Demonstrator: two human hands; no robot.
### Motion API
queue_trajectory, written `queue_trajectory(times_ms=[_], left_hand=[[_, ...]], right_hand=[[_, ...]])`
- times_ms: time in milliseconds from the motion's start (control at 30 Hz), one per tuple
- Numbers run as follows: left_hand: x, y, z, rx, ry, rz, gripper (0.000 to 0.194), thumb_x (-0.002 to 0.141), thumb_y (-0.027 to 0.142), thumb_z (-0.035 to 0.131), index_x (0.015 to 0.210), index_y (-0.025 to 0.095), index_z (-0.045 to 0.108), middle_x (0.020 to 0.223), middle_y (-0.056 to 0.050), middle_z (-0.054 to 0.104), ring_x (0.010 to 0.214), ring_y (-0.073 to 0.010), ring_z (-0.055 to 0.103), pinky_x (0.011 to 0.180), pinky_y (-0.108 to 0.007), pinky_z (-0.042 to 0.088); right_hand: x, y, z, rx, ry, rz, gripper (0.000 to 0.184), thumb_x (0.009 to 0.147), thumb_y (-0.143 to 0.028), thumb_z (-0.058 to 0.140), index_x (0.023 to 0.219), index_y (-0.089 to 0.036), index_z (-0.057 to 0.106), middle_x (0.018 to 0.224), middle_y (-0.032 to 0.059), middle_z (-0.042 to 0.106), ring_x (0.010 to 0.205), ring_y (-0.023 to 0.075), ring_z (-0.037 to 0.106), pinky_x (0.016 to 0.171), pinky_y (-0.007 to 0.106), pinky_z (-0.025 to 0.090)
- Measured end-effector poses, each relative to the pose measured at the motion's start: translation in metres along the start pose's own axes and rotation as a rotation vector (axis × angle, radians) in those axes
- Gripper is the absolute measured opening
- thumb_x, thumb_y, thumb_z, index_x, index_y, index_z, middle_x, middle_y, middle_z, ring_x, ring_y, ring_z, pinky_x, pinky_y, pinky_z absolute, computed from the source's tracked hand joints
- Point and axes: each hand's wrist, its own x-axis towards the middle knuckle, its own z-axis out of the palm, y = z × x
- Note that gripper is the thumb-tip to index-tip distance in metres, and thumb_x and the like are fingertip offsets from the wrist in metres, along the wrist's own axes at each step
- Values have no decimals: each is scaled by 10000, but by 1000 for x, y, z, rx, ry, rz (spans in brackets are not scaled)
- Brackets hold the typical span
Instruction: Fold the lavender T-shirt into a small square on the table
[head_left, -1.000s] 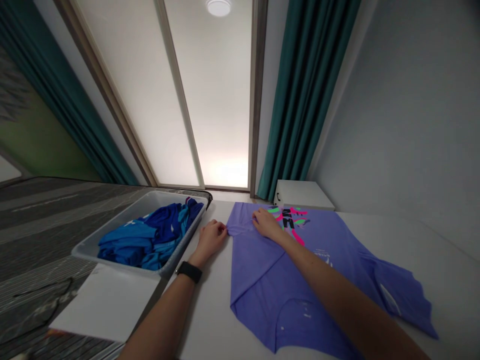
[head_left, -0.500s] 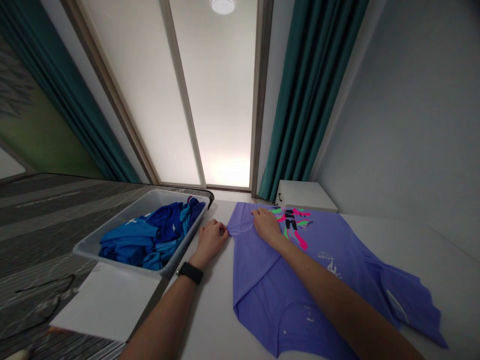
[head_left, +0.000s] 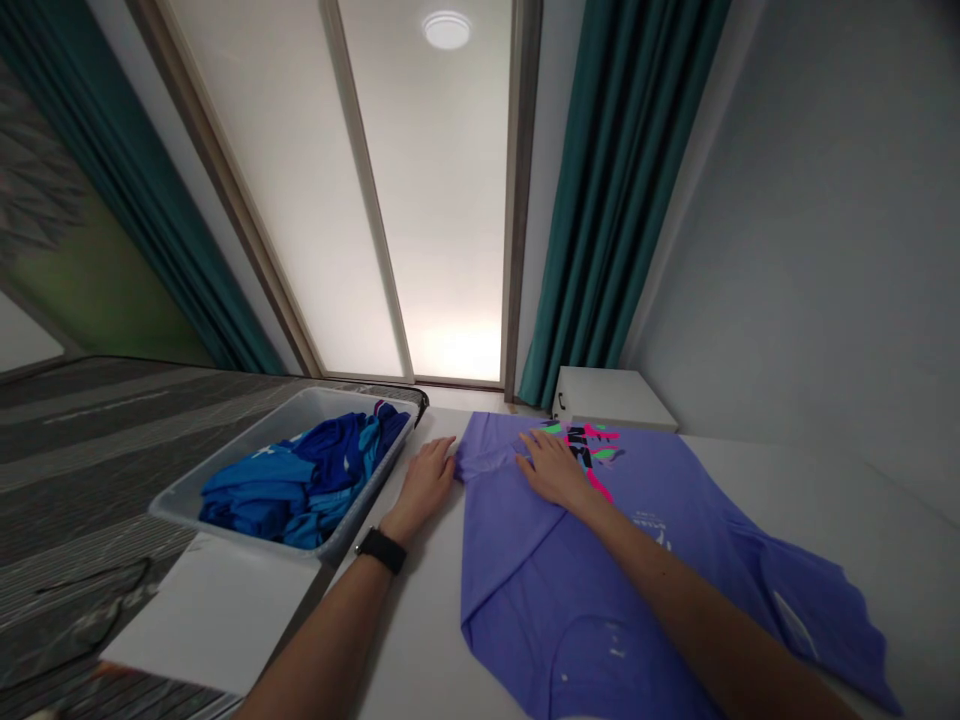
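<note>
A purple T-shirt [head_left: 510, 560] with a pink, green and black print lies spread over the white table [head_left: 420, 610]. Its left side is folded inward; a sleeve reaches out to the lower right. My right hand [head_left: 553, 468] rests on the shirt beside the print, fingers spread and flat. At the shirt's left edge, my left hand [head_left: 426, 482] lies on the table with its fingers stretched out, the tips touching or just beside the cloth. A black watch [head_left: 381, 550] is on my left wrist.
Left of the table, a clear plastic bin [head_left: 176, 505] holds several blue garments [head_left: 262, 485]. A white board [head_left: 210, 615] sits below the bin. Behind the table stands a white cabinet [head_left: 611, 390], near a teal curtain [head_left: 622, 200] and a frosted sliding door [head_left: 442, 200].
My left hand has let go of the shirt's edge and its fingers have straightened. My right hand has slid slightly right and spread its fingers. The view has tilted up a little.
</note>
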Motion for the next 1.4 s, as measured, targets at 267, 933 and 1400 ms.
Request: queue_trajectory(times_ms=[267,933,1400], left_hand=[[61,7,13,143,-229,78,503,984,239,303,1470,152,399,1516,-113,444,1402,-204,397,1150,-388,332],[93,6,37,269,-494,-44,585,1002,434,214,1550,230,230,1629,-66,202,1507,-232,143,1196,-528,113],[97,19,38,283,-462,-50,599,989,502,241,1525,238,290,1612,-89,263,1497,-270,174,1186,-542,107]], right_hand=[[-3,14,11,50,-80,59,624,1001,-511,251,1514,-170,357,1603,117,274,1482,254,196,1194,482,105],[-5,16,10,67,-101,57,636,996,-522,246,1531,-185,324,1618,98,229,1499,226,138,1200,482,39],[-5,16,10,60,-98,60,637,995,-524,242,1532,-191,322,1619,94,226,1500,226,131,1200,489,29]])
